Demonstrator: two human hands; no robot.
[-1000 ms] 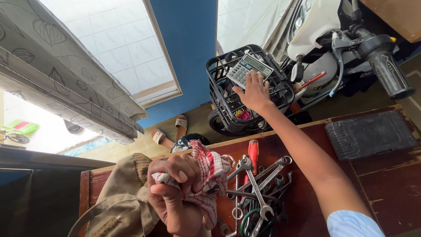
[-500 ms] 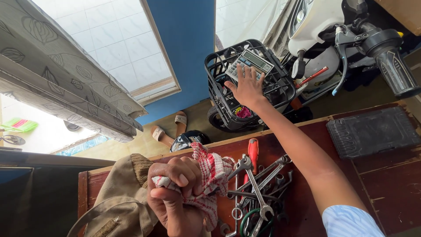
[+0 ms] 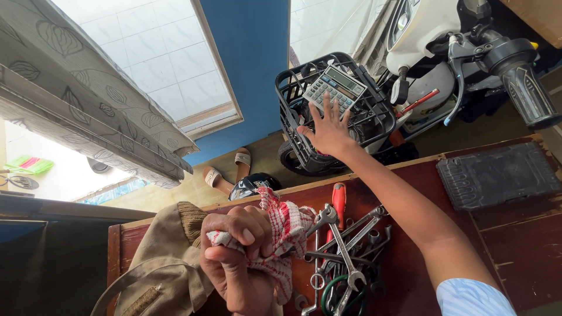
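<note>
A grey calculator is being reached for in the black wire basket of a parked scooter, beyond the far edge of the dark red wooden surface. The right hand is stretched out over that edge with its fingers spread apart; the fingertips lie against the near edge of the calculator, which rests tilted on the basket's rim, but nothing is yet enclosed, so the step in hand is judged to be the taking hold of it. The left hand is held close to the camera with its grip clamped on a red-and-white checked cloth. For the next move, a closing of the fingers around the calculator's body would be called for, followed by a lift clear of the wire rim, since a push could tip it deeper into the basket. Room is limited: the basket walls close in on both sides of the calculator, and a red-tipped lever and the handlebar grip stand just to the right. On the surface, a heap of spanners with a red-handled screwdriver lies under the forearm, a black tool case sits well to the right, and a tan bag lies at the left; bare wood is left between the spanners and the case.
</note>
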